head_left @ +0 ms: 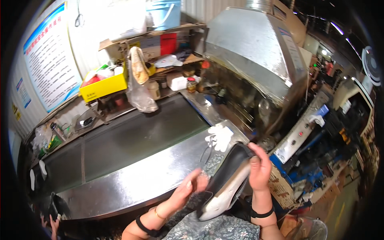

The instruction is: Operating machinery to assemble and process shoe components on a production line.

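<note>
A black shoe (230, 166) with a pale, off-white sole side stands tilted in front of me, above my lap. My right hand (260, 170) is closed on its upper end, the thumb and fingers at the edge. On the other side, my left hand (190, 187) is held beside the shoe, fingers apart and slightly blurred, with nothing in it. A thin dark cord (206, 154) and white gloves (219, 137) lie on the metal table edge (160, 168) just beyond the shoe.
Past the metal edge runs a dark conveyor belt (140, 128), below a large metal hood (248, 44). A yellow box (105, 89) and a jar (191, 85) stand behind it. At lower left, another person's hands (54, 225) hold a black shoe (53, 205). A control panel (298, 138) is at right.
</note>
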Available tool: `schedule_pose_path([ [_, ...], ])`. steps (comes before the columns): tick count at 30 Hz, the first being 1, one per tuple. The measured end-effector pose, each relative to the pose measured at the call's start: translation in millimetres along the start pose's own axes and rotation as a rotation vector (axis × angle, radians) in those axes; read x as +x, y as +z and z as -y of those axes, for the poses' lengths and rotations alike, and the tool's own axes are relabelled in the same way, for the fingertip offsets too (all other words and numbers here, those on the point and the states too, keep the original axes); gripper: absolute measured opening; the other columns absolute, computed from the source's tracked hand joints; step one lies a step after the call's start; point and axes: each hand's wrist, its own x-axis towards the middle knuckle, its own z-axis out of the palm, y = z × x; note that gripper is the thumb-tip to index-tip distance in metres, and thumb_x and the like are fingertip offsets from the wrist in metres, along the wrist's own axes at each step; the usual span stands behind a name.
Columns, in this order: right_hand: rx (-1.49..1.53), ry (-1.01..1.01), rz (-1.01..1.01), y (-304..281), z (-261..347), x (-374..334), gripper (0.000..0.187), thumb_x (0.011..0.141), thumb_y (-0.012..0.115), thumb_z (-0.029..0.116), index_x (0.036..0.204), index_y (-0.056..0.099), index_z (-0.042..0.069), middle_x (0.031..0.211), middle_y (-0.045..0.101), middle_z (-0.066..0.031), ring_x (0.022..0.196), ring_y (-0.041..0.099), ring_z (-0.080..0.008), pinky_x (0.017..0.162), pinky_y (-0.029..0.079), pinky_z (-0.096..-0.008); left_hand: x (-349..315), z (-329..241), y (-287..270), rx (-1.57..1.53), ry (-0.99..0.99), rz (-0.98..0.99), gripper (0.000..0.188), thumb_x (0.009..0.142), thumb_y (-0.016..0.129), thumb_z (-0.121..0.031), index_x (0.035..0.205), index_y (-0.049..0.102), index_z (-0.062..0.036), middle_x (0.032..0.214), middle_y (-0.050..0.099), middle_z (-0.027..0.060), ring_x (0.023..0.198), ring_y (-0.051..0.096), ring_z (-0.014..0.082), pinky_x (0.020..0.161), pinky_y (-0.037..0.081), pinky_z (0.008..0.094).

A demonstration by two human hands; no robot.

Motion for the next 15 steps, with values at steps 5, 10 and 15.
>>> schedule_pose_path([
  [5, -0.273, 0.098, 0.335, 3, -21, -47, 0.03, 0.086, 0.068, 0.008, 0.115, 0.064, 0.0, 0.105, 0.068, -0.0213, 0.099, 0.067, -0.0356, 0.083, 0.054, -0.0375, 66, 20, 43, 0.901, 0.373, -0.011, 0.096, 0.077, 0.079, -0.038, 0.149, 0.027, -0.001, 0.152, 0.03, 0.0225, 0.143, 0.027, 0.0368, 0.115, 0.025, 0.0428],
  [10, -0.223, 0.428, 0.247, -5, -24, -98, 0.058, 0.09, 0.067, 0.019, 0.138, 0.043, -0.002, 0.118, 0.062, -0.0265, 0.107, 0.063, -0.0416, 0.088, 0.05, -0.0392, 91, 29, 37, 0.948, 0.404, -0.201, 0.06, 0.081, 0.074, -0.017, 0.133, 0.048, -0.0024, 0.15, 0.035, 0.0224, 0.14, 0.034, 0.035, 0.114, 0.027, 0.0405],
  [15, -0.167, 0.594, 0.151, -25, -51, -125, 0.024, 0.093, 0.061, 0.007, 0.113, 0.063, -0.005, 0.092, 0.068, -0.0098, 0.083, 0.062, -0.0116, 0.075, 0.05, -0.0279, 124, 30, 15, 0.366, 0.073, -0.038, 0.056, 0.083, 0.07, -0.006, 0.134, 0.045, -0.0055, 0.129, 0.053, 0.0083, 0.119, 0.049, 0.017, 0.102, 0.04, 0.032],
])
